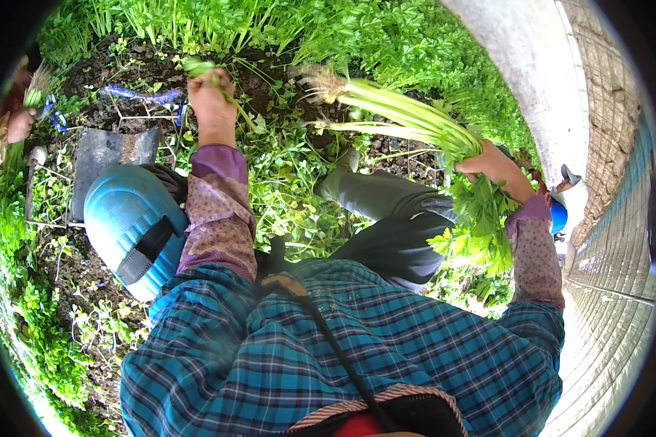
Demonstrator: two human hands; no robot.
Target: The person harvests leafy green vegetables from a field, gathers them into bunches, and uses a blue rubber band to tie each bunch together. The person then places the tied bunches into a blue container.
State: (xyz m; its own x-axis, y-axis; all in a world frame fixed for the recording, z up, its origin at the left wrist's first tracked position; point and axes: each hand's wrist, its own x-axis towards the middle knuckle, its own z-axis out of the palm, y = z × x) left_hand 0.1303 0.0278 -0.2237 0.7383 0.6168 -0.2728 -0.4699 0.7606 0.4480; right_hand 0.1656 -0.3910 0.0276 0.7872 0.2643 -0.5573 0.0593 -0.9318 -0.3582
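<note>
My right hand (495,166) is closed around a bunch of celery (410,112) at the base of its leaves. Its pale stalks point to the upper left and end in stringy roots (328,84); the leafy tops (478,224) hang below the hand. A thinner stalk lies along the bunch's lower side. At the upper left, my left hand (213,98) grips a loose celery stem (245,116) with a leaf at its lower end. Blurred greenery shows above its fingers. Part of that hand's grip is hidden from view.
Standing celery (328,27) grows along the top. Cut leaves (279,191) cover the soil between the hands. A metal frame with blue wrapping (142,95) and a black sheet (115,158) stand left, near a blue knee pad (134,224). Other people are at both sides; a wall (607,114) is right.
</note>
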